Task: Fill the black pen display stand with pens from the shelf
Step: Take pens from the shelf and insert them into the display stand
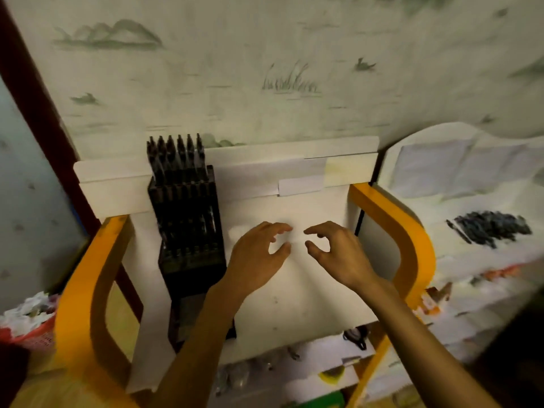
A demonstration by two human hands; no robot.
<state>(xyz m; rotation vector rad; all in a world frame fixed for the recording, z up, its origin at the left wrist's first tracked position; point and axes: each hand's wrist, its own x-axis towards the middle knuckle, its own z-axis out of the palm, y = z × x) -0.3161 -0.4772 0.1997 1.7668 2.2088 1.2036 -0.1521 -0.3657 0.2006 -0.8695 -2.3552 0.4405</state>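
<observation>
The black pen display stand [188, 231] stands on the left side of a white board [294, 290] laid across a chair's orange arms. Several dark pens [176, 154] stick up from its back rows; the front rows look dark and blurred. My left hand [259, 251] hovers just right of the stand with fingers loosely spread and nothing in it. My right hand [335, 248] faces it a short gap away, fingers also loosely curved and holding nothing. A pile of dark pens [491, 228] lies on the white shelf [459, 260] at the right.
Orange chair arms [85, 290] flank the board on both sides. Papers lean at the back of the shelf [435, 169]. A red basket with crumpled paper [26, 322] sits at the lower left. Small items lie on lower shelves [323, 366].
</observation>
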